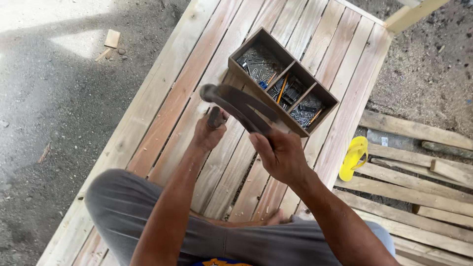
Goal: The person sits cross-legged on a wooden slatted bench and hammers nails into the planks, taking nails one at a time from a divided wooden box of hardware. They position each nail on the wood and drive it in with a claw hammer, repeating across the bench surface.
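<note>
1. The right hand (282, 156) is closed around the handle of a dark hammer (236, 104). The hammer head is raised just above the left hand, so the strike can fall on that spot.
2. The left hand (209, 132) rests on the slatted wooden platform (162, 98). Its fingers pinch something small and upright against a plank; I cannot tell what it is.
3. A dark wooden tray (235, 68) with three compartments lies just beyond the hands. It holds nails and some pencils, sorted and near for easy reach.
4. A yellow sandal (354, 156) lies on the ground beside the platform, next to loose planks (419, 162). No labels or signs are visible.
</note>
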Demonstrator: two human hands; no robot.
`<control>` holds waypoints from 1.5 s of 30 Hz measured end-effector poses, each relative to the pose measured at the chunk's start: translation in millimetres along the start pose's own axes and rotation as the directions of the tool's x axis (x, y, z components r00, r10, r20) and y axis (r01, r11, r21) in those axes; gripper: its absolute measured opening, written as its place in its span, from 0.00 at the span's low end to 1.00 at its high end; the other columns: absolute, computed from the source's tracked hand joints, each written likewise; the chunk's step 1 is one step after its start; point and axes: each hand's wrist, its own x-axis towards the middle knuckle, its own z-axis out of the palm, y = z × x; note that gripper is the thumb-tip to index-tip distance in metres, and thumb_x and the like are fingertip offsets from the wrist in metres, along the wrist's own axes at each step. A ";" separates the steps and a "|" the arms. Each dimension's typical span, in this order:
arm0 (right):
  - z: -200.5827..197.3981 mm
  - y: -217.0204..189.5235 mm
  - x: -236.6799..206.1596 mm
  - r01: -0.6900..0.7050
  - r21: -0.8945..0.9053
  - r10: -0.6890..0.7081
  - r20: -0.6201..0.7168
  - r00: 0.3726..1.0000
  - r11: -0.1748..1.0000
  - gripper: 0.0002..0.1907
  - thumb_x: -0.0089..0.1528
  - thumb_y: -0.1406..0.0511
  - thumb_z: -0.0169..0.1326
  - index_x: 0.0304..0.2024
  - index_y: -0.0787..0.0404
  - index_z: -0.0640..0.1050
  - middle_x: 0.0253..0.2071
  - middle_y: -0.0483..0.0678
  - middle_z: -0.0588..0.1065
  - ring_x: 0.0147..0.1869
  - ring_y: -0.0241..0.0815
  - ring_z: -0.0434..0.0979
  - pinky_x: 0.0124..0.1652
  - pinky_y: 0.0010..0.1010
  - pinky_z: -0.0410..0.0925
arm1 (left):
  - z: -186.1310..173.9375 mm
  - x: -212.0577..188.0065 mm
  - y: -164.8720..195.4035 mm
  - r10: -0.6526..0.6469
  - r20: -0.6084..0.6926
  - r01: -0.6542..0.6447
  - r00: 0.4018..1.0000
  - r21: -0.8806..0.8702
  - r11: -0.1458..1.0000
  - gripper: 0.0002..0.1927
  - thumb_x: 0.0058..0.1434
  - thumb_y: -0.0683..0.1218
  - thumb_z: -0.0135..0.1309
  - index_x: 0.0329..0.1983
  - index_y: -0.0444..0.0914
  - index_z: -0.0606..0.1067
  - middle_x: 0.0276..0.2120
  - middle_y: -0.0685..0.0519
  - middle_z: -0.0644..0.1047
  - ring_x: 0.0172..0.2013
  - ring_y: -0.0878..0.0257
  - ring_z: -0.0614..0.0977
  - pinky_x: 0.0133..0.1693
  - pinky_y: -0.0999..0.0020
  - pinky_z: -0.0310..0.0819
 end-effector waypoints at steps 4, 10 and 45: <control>18.7 15.8 20.7 -0.119 -0.187 0.142 0.117 0.983 0.975 0.25 0.69 0.49 0.49 0.33 0.63 0.79 0.15 0.45 0.72 0.16 0.34 0.70 0.19 0.30 0.63 | -5.6 -1.5 10.8 0.025 0.004 -0.026 1.000 0.076 0.997 0.14 0.54 0.39 0.55 0.46 0.36 0.75 0.35 0.49 0.79 0.37 0.61 0.80 0.41 0.65 0.75; 12.0 39.9 -0.5 -0.260 0.097 0.269 -0.095 0.958 0.961 0.24 0.70 0.51 0.46 0.28 0.59 0.77 0.16 0.41 0.69 0.16 0.29 0.65 0.15 0.25 0.58 | -14.1 -7.3 29.7 -0.120 0.085 0.103 0.989 0.177 0.979 0.15 0.56 0.38 0.53 0.48 0.39 0.75 0.33 0.44 0.79 0.35 0.48 0.82 0.41 0.59 0.76; 82.5 134.5 18.8 -0.508 -0.125 0.491 -0.141 0.860 0.852 0.29 0.71 0.47 0.49 0.30 0.65 0.80 0.16 0.49 0.75 0.21 0.38 0.79 0.27 0.31 0.70 | -10.2 -0.5 51.1 0.021 0.055 -0.033 0.998 0.238 0.971 0.15 0.52 0.40 0.53 0.45 0.41 0.74 0.33 0.45 0.80 0.37 0.47 0.84 0.39 0.56 0.77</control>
